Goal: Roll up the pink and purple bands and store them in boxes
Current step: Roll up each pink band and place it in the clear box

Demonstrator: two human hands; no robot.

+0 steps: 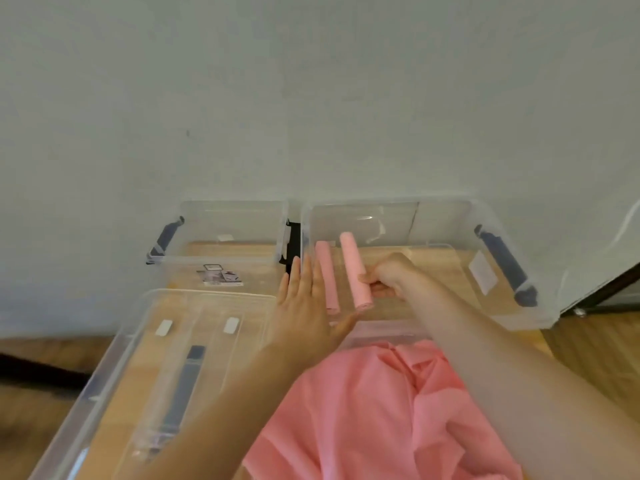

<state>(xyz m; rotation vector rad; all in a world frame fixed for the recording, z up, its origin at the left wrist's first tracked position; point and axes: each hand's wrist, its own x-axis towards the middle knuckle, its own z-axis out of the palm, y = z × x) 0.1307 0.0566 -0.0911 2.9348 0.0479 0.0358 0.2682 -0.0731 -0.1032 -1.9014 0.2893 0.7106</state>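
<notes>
Two rolled pink bands sit inside the large clear box (491, 216) on the right. The left roll (327, 275) lies against the box's left wall. My right hand (389, 275) grips the right roll (355, 268) near its lower end. Over the box's left front corner my left hand (304, 306) is spread flat with straight fingers; whether it touches the rim is unclear. A heap of loose pink bands (374, 410) lies in front of the box, between my forearms.
A smaller clear box (228, 216) with blue latches stands at the back left, with a small label card on the wood beneath it. A clear lid (149, 341) with a blue handle lies at the front left. A pale wall rises directly behind the boxes.
</notes>
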